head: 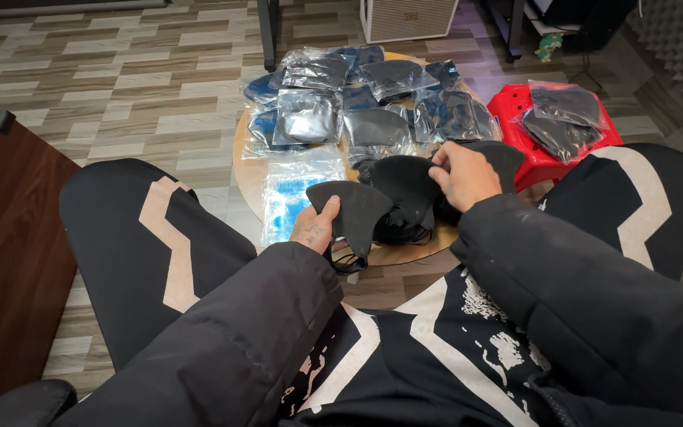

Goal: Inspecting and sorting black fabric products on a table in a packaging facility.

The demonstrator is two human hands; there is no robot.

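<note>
My left hand [315,227] grips a black face mask [355,210] by its lower edge, holding it above the near rim of a round wooden table [240,162]. My right hand [462,174] pinches the top of a loose pile of black masks [409,192] lying on the table just right of the held mask. Behind the pile, several clear plastic bags with dark masks [357,99] cover the far half of the table. A flat stack of empty clear bags [294,190] lies at the table's left front.
A red plastic stool [525,107] at the right carries more bagged masks [563,115]. A dark wooden cabinet [5,261] stands at the left. A white speaker box [407,17] and a table leg [267,33] stand on the far floor. My knees flank the table.
</note>
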